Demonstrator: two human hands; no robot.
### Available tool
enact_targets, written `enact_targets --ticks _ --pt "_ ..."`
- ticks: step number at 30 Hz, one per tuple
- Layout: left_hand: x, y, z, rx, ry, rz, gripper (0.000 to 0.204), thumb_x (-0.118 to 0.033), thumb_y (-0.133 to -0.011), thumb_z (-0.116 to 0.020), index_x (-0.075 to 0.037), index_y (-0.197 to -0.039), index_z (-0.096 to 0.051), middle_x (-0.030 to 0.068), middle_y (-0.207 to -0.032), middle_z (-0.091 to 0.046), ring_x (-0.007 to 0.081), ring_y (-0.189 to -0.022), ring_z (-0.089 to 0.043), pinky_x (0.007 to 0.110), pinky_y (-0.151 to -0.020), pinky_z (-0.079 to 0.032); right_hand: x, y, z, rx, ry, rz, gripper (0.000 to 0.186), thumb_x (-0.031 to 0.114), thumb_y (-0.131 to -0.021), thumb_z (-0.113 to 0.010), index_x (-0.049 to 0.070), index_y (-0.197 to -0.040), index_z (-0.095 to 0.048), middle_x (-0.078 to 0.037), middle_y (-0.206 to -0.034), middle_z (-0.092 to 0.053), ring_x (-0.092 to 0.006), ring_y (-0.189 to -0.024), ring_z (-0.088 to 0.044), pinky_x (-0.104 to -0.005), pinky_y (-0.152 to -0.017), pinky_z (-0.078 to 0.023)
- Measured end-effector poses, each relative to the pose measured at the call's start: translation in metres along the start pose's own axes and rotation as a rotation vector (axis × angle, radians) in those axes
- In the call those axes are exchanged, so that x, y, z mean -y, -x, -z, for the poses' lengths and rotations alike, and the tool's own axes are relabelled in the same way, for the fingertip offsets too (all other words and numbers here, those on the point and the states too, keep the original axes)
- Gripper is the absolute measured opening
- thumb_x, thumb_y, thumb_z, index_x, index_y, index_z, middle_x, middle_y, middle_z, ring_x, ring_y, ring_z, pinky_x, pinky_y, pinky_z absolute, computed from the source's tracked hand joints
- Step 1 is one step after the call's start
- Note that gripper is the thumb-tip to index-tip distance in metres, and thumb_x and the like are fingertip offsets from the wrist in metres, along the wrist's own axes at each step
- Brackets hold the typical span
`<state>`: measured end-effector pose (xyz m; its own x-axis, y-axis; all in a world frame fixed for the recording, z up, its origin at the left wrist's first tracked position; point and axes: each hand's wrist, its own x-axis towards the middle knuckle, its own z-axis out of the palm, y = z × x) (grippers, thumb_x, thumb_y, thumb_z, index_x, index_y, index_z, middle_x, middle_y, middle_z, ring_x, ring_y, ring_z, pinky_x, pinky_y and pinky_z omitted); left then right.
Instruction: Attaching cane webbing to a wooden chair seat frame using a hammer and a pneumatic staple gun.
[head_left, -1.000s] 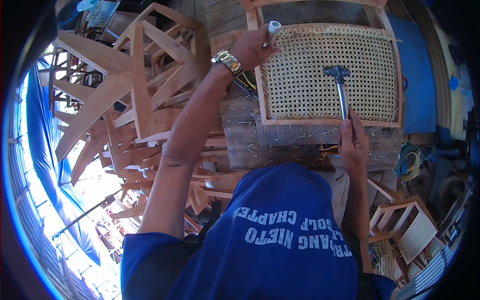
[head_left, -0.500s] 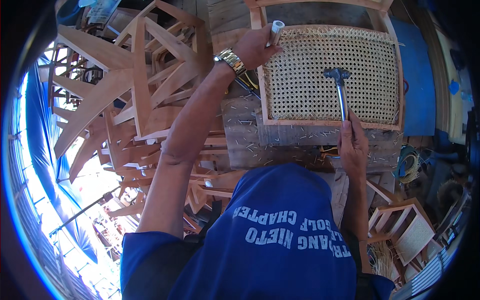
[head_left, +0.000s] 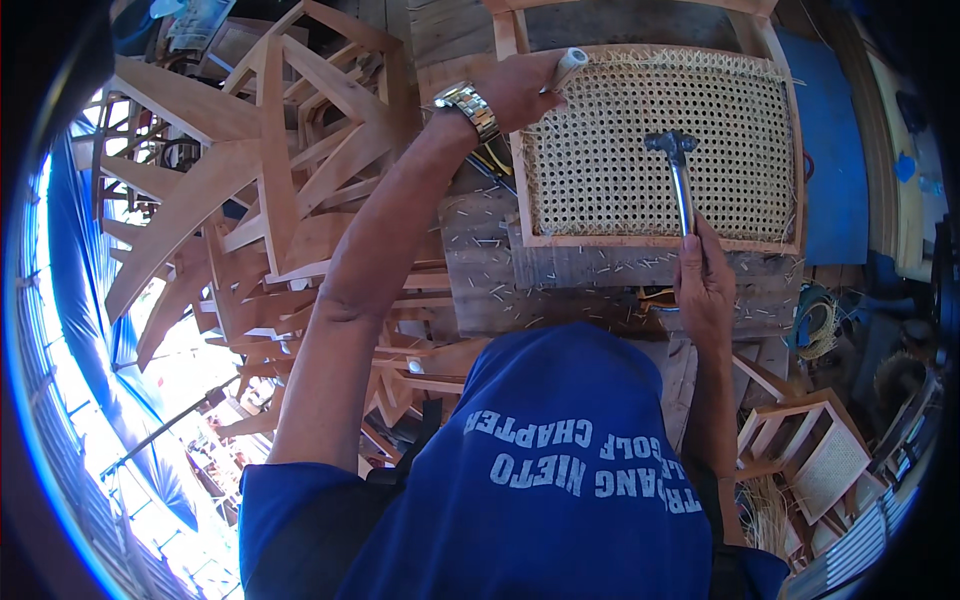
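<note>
Cane webbing (head_left: 620, 160) with open holes fills a wooden chair frame (head_left: 660, 242) lying on the bench. My left hand (head_left: 522, 92) is closed around a short whitish cylinder (head_left: 571, 61) with a round end, over the frame's upper left corner. Most of the cylinder is hidden in my fingers, so its kind cannot be made out. My right hand (head_left: 706, 277) grips a hammer (head_left: 684, 190) by its handle, at the frame's near edge. The dark hammer head is over the middle of the webbing; whether it touches is unclear.
Bare wooden chair frames (head_left: 265, 150) are stacked at the left. Cane scraps litter the wooden bench (head_left: 560, 290). A blue panel (head_left: 830, 150) stands right of the frame. Coiled cane strips (head_left: 818, 325) and another caned chair (head_left: 815, 455) are at the lower right.
My left hand has shifted slightly right and turned, tilting the whitish cylinder further to the right. The hammer and my right hand have barely moved.
</note>
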<state>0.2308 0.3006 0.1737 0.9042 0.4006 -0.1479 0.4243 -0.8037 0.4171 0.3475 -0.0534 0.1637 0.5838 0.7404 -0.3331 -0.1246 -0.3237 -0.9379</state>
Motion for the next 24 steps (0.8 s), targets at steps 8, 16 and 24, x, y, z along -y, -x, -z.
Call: enact_targets --ticks 8,16,24 --pt "0.031 0.031 -0.007 -0.091 0.257 0.122 0.031 -0.024 -0.095 -0.080 -0.008 -0.117 -0.066 0.0073 -0.097 -0.076 0.0203 -0.091 -0.075 0.037 -0.080 -0.059 0.043 -0.016 -0.009 0.021 -0.019 0.145 0.040 0.017 -0.113 -0.054 -0.001 -0.149 -0.056 0.004 -0.076 -0.052 -0.0024 -0.065 -0.044 -0.0231 -0.054 -0.034" --pt "0.030 0.055 -0.029 -0.114 0.481 0.030 0.015 -0.004 -0.098 -0.073 -0.008 -0.111 -0.068 0.0029 -0.101 -0.074 0.0126 -0.096 -0.072 0.032 -0.086 -0.060 0.101 -0.008 -0.024 0.063 0.068 0.388 0.043 0.016 -0.112 -0.054 0.002 -0.153 -0.053 -0.001 -0.079 -0.060 -0.0036 -0.063 -0.052 -0.0252 -0.051 -0.039" --pt "0.019 0.051 -0.023 -0.140 0.313 0.004 0.020 -0.019 -0.096 -0.077 -0.010 -0.111 -0.067 0.0129 -0.092 -0.075 0.0305 -0.083 -0.073 0.043 -0.075 -0.056 0.071 -0.037 -0.066 0.097 0.373 0.609 0.051 0.010 -0.107 -0.059 0.005 -0.157 -0.049 -0.014 -0.091 -0.070 -0.0188 -0.067 -0.068 -0.0352 -0.059 -0.054"
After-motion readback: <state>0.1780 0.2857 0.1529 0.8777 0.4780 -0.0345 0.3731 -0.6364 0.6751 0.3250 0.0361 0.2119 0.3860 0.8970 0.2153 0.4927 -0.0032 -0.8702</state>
